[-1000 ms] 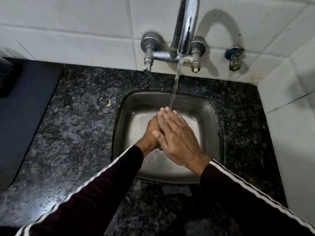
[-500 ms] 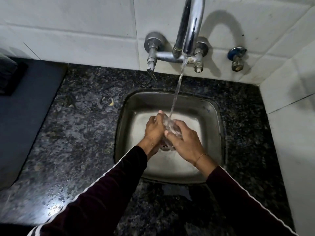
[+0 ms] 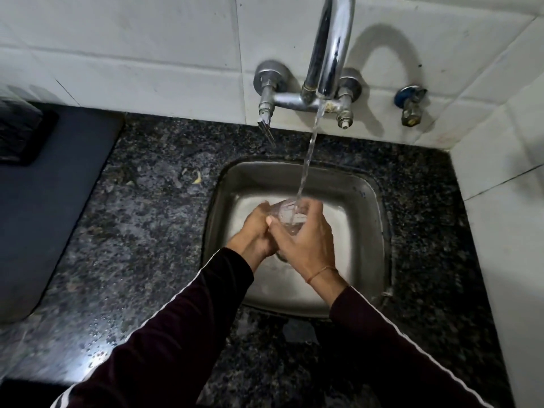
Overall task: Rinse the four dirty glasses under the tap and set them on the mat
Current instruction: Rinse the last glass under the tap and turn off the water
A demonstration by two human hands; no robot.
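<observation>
Glass under the stream, both hands on it, mat off to the left of the sink.

I've got the glass (image 3: 287, 214) over the sink (image 3: 365, 231), mouth up, long axis tilted toward the tap (image 3: 331, 54) w/ water running straight in. My right hand (image 3: 306, 245) wraps it from the right, fingers (image 3: 312, 206) curled over the rim side, pinching the wall w/ the thumb. Left hand (image 3: 254, 234) is closed round the other side, fingers pressed to the glass; base is hidden btwn the palms. Mat (image 3: 50, 201) lies well left of the sink across the table (image 3: 141, 231), so I judge the left hand is nearer for the set-down. Can't see other glasses.
</observation>
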